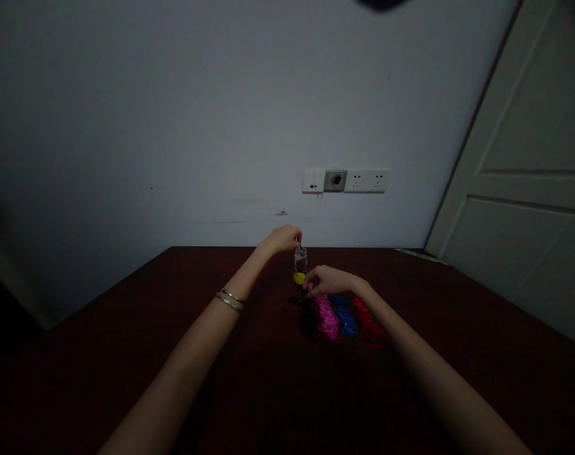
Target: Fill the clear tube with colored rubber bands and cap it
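My left hand (pixel 284 237) hangs over the clear jar (pixel 301 258), its fingertips pressed together on what looks like a thin dark strand (pixel 300 246), right at the jar's mouth. The jar stands upright near the far edge of the table (pixel 126 303), with yellow pieces (pixel 299 278) low inside it. My right hand (pixel 328 280) is just beside the jar's base, fingers curled down at the black pile (pixel 308 321); I cannot tell whether they pinch a piece or only touch.

To handle this well, I judge that a light pinch with the left is best, the wrist high and the strand centred over the opening, so nothing catches on the rim. The right should lift from the black pile alone, since the pink pile (pixel 328 321) lies close alongside, with the blue pile (pixel 345 316) and red pile (pixel 364 319) beyond. My right knuckles sit near the glass, so a careless sweep could knock it.
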Tool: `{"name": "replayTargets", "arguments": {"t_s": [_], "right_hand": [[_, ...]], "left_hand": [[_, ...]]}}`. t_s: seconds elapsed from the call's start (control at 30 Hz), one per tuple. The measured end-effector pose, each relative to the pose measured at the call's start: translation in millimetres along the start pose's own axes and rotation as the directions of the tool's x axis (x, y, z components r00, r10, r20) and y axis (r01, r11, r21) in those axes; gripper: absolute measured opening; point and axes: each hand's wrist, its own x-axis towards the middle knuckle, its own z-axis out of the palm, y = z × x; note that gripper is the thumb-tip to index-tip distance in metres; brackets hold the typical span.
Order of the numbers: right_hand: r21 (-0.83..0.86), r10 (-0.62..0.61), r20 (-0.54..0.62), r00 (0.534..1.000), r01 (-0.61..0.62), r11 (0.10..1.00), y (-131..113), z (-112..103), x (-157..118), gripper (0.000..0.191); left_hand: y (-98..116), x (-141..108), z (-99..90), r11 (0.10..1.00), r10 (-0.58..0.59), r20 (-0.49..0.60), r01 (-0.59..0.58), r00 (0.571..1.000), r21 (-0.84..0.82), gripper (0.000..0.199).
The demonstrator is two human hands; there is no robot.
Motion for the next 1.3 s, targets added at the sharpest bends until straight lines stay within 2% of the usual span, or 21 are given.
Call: {"name": "replayTargets", "arguments": {"t_s": [0.17, 0.3, 0.4, 0.47, 0.53, 0.63, 0.7, 0.77, 0.9, 1.1, 1.3], "right_hand": [[-0.170, 0.037, 0.077, 0.996, -0.024, 0.985, -19.3, 7.1, 0.5, 0.044], [-0.229, 0.051, 0.158, 0.986, -0.013, 0.973, -28.1, 19.1, 4.8, 0.059], [-0.278, 0.112, 0.215, 0.970, -0.050, 0.959, -32.2, 27.8, 8.9, 0.061], [-0.310, 0.152, 0.224, 0.963, -0.078, 0.948, -33.9, 31.9, 11.0, 0.056], [-0.329, 0.150, 0.221, 0.964, -0.071, 0.942, -34.4, 34.3, 12.3, 0.047], [-0.322, 0.127, 0.224, 0.966, -0.050, 0.946, -32.3, 35.4, 13.2, 0.034], [-0.289, 0.122, 0.226, 0.966, -0.053, 0.956, -29.7, 35.6, 14.1, 0.028], [-0.242, 0.115, 0.236, 0.965, -0.056, 0.969, -27.1, 35.9, 15.4, 0.021], [-0.168, 0.102, 0.256, 0.961, -0.060, 0.984, -22.9, 36.7, 18.4, 0.012], [-0.131, 0.044, 0.234, 0.971, -0.013, 0.991, -13.9, 37.8, 22.6, 0.016], [-0.083, 0.012, 0.220, 0.975, 0.007, 0.997, -12.5, 35.8, 21.6, 0.018]], "left_hand": [[-4.9, -2.2, 1.4, 0.999, 0.010, -0.005, -0.010, 1.000, -0.048, 0.020], [-15.5, -8.2, 2.7, 0.993, -0.011, -0.063, 0.004, 0.998, -0.115, 0.022], [-28.6, -14.9, 10.7, 0.980, -0.047, -0.120, 0.022, 0.992, -0.200, 0.023], [-38.8, -21.2, 21.7, 0.937, -0.103, -0.138, 0.050, 0.985, -0.345, 0.024], [-49.4, -29.5, 36.8, 0.848, -0.208, -0.108, 0.124, 0.972, -0.515, 0.028], [-64.6, -45.2, 63.0, 0.735, -0.380, -0.042, 0.274, 0.924, -0.621, 0.029], [-73.1, -55.9, 79.7, 0.706, -0.434, 0.002, 0.341, 0.901, -0.621, 0.026], [-79.4, -64.6, 93.7, 0.696, -0.443, 0.034, 0.367, 0.896, -0.617, 0.024], [-84.6, -73.1, 111.2, 0.703, -0.462, 0.007, 0.371, 0.887, -0.606, 0.025], [-87.5, -76.0, 120.5, 0.737, -0.477, -0.073, 0.353, 0.876, -0.576, 0.031], [-93.0, -75.7, 124.4, 0.754, -0.468, -0.084, 0.348, 0.880, -0.558, 0.032]]}}
